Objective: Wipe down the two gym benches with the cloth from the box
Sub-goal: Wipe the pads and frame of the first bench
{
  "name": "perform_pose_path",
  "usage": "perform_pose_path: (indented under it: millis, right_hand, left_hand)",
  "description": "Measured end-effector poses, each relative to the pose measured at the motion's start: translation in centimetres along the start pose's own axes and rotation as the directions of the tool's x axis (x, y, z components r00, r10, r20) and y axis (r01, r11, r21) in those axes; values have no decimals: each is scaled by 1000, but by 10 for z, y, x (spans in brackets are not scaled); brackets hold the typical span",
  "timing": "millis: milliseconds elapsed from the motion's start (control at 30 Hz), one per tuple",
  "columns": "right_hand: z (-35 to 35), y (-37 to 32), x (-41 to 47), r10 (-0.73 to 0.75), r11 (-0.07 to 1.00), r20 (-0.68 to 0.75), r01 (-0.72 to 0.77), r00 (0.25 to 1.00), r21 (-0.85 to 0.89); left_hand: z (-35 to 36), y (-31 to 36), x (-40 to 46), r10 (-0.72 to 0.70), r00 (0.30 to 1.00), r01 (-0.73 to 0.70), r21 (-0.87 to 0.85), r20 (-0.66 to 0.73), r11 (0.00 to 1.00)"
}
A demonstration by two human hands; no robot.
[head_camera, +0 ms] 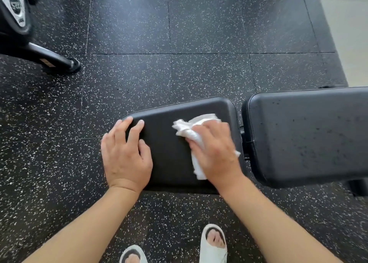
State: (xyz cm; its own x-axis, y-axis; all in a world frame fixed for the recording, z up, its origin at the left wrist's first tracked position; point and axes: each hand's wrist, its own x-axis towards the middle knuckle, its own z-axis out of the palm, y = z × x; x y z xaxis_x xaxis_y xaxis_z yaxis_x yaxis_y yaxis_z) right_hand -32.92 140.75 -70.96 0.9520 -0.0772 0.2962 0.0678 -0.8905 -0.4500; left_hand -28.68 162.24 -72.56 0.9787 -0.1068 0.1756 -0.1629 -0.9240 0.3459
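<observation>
A black padded gym bench lies across the lower middle of the head view. Its small seat pad (pixel 169 143) is in front of me and its long back pad (pixel 306 135) runs off to the right. My right hand (pixel 216 153) presses a crumpled white cloth (pixel 191 131) onto the right half of the seat pad. My left hand (pixel 125 153) rests flat on the seat pad's left end with fingers spread and nothing in it. A second bench and the box are out of view.
Black speckled rubber floor tiles (pixel 199 33) surround the bench. A dumbbell rack's black foot (pixel 53 59) and a dumbbell end (pixel 15 8) sit at the upper left. A pale floor strip (pixel 350 33) runs along the upper right. My white sandals (pixel 214 242) are below.
</observation>
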Motion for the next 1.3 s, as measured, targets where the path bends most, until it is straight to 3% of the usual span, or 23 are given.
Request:
perform_pose_path:
  millis: [100, 200, 433, 633, 767, 1067, 1133, 1233, 1300]
  right_hand:
    - [-27, 40, -16, 112, 993, -48, -114, 993, -43]
    - [-22, 29, -27, 274, 959, -75, -279, 959, -58]
    - [25, -78, -43, 53, 997, 56, -56, 997, 53]
    - [-15, -26, -78, 58, 998, 82, -61, 995, 35]
    - [-39, 18, -88, 212, 977, 4, -212, 977, -9]
    - [3, 50, 70, 328, 944, -96, -328, 940, 20]
    - [3, 51, 72, 312, 950, -94, -311, 945, 26]
    - [-8, 49, 30, 202, 979, 33, -201, 979, -28]
    - [-16, 41, -12, 177, 983, 34, -178, 984, 40]
  left_hand:
    - [-1, -1, -1, -6, 1000, 6, -14, -6, 1000]
    - [-1, -1, -1, -13, 1000, 13, -30, -1, 999]
    - [-6, -3, 0, -11, 999, 13, -57, 39, 998]
    - [-7, 3, -1, 9, 1000, -8, -28, 30, 1000]
    - [-1, 1, -2, 11, 1000, -11, -15, -15, 1000]
    - [3, 0, -1, 26, 999, -26, 4, -37, 1000]
    - [3, -1, -1, 21, 999, -21, 12, -27, 1000]
    - [3, -1, -2, 23, 1000, -23, 15, -18, 1000]
    - [5, -1, -1, 15, 1000, -15, 21, -9, 1000]
